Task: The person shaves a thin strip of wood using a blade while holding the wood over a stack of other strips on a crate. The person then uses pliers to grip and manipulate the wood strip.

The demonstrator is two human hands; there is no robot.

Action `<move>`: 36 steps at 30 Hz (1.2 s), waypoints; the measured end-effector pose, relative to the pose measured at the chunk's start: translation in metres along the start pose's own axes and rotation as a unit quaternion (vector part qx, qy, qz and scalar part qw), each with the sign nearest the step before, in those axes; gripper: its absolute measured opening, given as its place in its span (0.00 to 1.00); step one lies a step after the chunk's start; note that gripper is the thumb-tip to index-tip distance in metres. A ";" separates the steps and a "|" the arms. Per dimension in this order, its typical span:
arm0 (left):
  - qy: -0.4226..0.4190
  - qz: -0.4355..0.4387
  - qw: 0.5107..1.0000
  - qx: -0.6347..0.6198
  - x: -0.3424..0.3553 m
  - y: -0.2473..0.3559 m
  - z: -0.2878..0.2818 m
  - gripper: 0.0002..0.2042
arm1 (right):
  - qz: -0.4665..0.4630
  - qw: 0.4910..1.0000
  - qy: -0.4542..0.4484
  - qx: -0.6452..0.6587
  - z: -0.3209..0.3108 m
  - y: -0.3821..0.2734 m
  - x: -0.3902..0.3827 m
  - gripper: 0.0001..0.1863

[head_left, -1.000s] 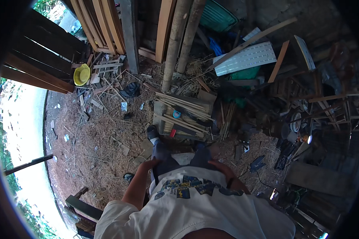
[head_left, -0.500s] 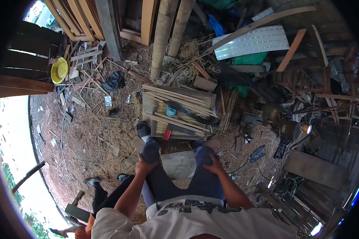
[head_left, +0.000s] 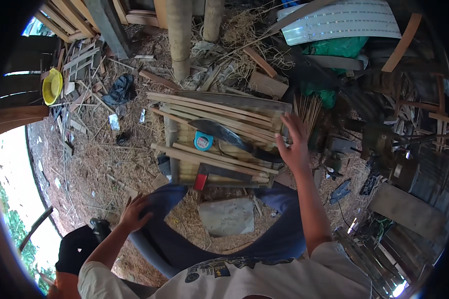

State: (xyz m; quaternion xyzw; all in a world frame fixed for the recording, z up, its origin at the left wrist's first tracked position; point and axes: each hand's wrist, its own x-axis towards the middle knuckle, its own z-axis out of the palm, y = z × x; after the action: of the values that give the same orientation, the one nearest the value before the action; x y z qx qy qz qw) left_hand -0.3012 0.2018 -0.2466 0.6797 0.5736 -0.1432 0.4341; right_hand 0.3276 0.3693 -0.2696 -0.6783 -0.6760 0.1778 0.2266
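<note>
A low framed board (head_left: 279, 107) lies in front of me, bearing several thin wooden strips (head_left: 224, 112). Among the strips sit a large dark-bladed knife (head_left: 222, 133), a blue tape measure (head_left: 203, 141) and a try square with a red stock (head_left: 200, 181). My right hand (head_left: 296, 145) reaches over the board's right edge, close to the knife's handle end; its fingers are spread and nothing shows in them. Beside my left knee, my left hand (head_left: 133, 213) hangs open with fingers apart. Whether it touches the leg is unclear.
Bamboo posts (head_left: 180, 45) rise behind the board. A yellow basin (head_left: 52, 87), a black plastic bag (head_left: 119, 90) and wood scraps lie to the left. A flat grey slab (head_left: 227, 217) lies between my legs. Another person (head_left: 77, 251) is at lower left.
Both hands have left my knees: the right reached forward to the board's right side, the left moved outward. My knees are wider apart and lower, and the board appears closer.
</note>
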 end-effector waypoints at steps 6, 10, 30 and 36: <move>-0.061 0.175 0.981 0.055 0.029 0.004 -0.028 0.34 | -0.161 0.986 -0.033 -0.020 0.018 0.003 -0.005 0.20; -0.127 0.341 0.902 0.233 0.045 0.000 -0.023 0.40 | -0.181 0.982 -0.055 0.008 0.033 0.017 -0.032 0.19; 0.241 0.227 0.936 0.117 -0.015 0.097 0.052 0.13 | -0.297 0.953 -0.023 -0.061 0.003 -0.021 -0.086 0.23; 0.263 0.251 0.924 0.115 -0.029 0.092 0.064 0.12 | -0.210 0.964 -0.088 -0.139 0.034 -0.027 -0.084 0.26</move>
State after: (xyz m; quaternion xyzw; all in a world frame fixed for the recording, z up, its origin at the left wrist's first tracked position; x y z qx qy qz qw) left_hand -0.2076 0.1374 -0.2244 0.8598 0.4573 0.0900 0.2084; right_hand 0.2844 0.2872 -0.2884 -0.5273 -0.8388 0.0893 0.1018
